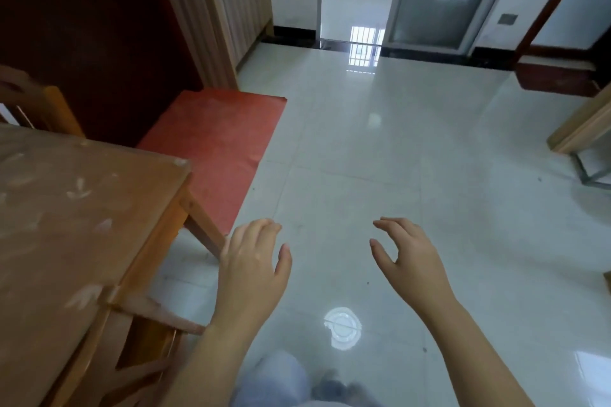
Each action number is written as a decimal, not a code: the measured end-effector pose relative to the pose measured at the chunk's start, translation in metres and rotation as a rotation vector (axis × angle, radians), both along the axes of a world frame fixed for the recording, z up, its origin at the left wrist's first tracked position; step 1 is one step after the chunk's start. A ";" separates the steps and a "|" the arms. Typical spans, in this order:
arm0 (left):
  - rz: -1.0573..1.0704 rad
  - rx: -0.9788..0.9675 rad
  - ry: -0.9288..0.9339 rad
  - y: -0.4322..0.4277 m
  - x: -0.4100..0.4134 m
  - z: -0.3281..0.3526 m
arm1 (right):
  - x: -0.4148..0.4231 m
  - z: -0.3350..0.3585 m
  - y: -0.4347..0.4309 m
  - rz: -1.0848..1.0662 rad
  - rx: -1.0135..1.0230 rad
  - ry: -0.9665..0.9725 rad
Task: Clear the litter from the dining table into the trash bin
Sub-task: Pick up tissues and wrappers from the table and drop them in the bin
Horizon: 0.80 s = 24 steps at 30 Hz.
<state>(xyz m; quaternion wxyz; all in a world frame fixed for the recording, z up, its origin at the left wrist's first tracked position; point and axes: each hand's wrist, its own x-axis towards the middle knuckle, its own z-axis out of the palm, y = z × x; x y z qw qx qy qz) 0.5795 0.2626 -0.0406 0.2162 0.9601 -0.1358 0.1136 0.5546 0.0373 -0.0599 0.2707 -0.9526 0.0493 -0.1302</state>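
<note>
Hovering side by side over the pale tiled floor [463,175], both hands are empty. The left hand [253,261] is palm down, fingers loosely bent and grasping nothing. It sits just off the near corner of the dining surface [66,208] and does not touch it. The right hand [410,258] is apart from the left, thumb and fingers loosely curved toward each other with a gap between them, also released.

The dining surface fills the left of the view. It is wooden, with a glossy top showing pale smears and streaks. Whether any of these is litter, I cannot tell.

A wooden chair [49,109] stands at its far side. Another chair frame [142,340] is tucked in at the near edge. A red mat [218,149] lies on the floor beyond the corner, against a dark wall.

A round light reflection [342,327] shines on the tiles between the forearms. A light trouser leg [277,380] and a grey shoe [334,387] show at the bottom edge. An open doorway [353,10] is straight ahead.
</note>
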 end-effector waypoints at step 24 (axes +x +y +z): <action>0.272 -0.080 -0.039 0.050 0.488 -0.012 | 0.551 0.016 0.097 0.442 -0.088 -0.004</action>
